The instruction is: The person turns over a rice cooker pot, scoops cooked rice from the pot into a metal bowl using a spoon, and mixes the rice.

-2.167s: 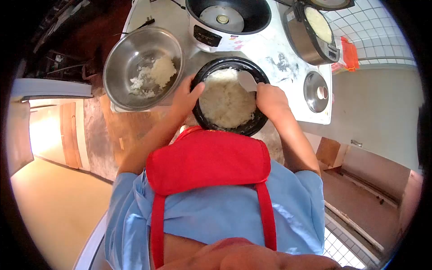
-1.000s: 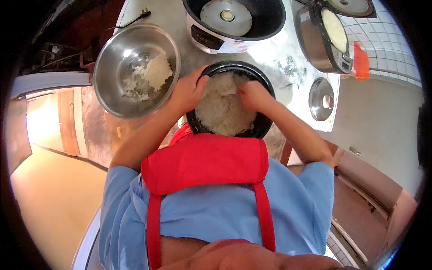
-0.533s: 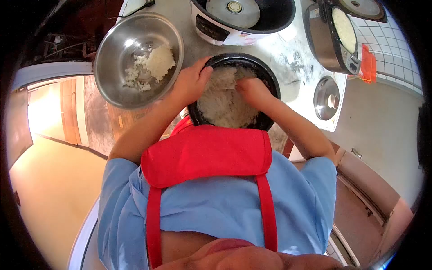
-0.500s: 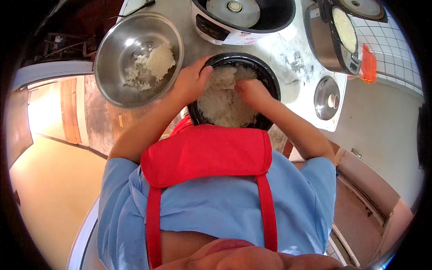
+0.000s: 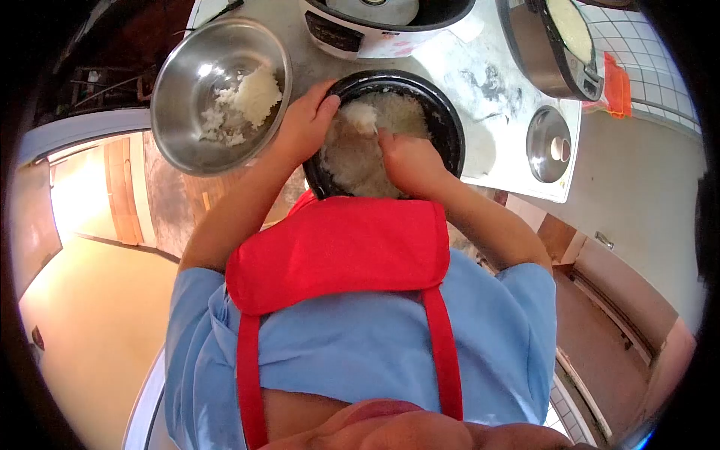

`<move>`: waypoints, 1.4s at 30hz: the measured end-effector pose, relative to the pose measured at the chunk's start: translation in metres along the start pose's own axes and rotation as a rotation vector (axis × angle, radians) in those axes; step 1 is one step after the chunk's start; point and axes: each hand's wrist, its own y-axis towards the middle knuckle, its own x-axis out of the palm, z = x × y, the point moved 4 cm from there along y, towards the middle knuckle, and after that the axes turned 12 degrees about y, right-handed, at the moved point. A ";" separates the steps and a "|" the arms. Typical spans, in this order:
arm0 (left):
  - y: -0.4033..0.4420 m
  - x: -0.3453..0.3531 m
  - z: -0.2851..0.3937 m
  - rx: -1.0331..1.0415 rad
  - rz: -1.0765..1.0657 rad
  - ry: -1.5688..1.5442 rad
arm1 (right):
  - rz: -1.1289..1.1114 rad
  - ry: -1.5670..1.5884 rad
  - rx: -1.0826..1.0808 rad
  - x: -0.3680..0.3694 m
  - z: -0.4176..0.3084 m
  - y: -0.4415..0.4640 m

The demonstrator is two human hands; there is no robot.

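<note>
A black pot (image 5: pixel 448 131) of cooked rice stands against the front of the red apron. My left hand (image 5: pixel 309 124) grips the pot's upper left rim, thumb on the inside. Over the rice, my right hand (image 5: pixel 411 161) is closed round the white rice paddle, whose handle is mostly hidden in the fist. A clump of rice (image 5: pixel 360 118) sits at the paddle's end, near the left side of the pot. Left of the pot is a steel bowl (image 5: pixel 180 112) with a heap of rice (image 5: pixel 255 96) on its right side.
Behind the pot stands a white cooker (image 5: pixel 375 43) with its inside showing. A brown rice cooker (image 5: pixel 536 52) holding rice is at the back right, beside an orange bag (image 5: pixel 617 86). A steel lid (image 5: pixel 547 144) lies near the table's right edge. A black cord reaches the back left.
My right hand has moved down and left within the pot, and a clump of rice now shows at the paddle. The paddle was above the rice at the right earlier. The view has shifted slightly.
</note>
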 end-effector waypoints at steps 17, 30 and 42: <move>0.002 -0.001 -0.002 -0.013 -0.027 -0.010 | -0.055 0.160 0.112 0.017 0.027 0.015; 0.002 -0.004 0.003 -0.028 -0.007 -0.065 | -0.055 0.048 0.071 0.001 -0.020 -0.035; 0.002 -0.005 0.004 -0.059 0.014 -0.041 | -0.007 -0.036 0.002 0.006 -0.008 -0.060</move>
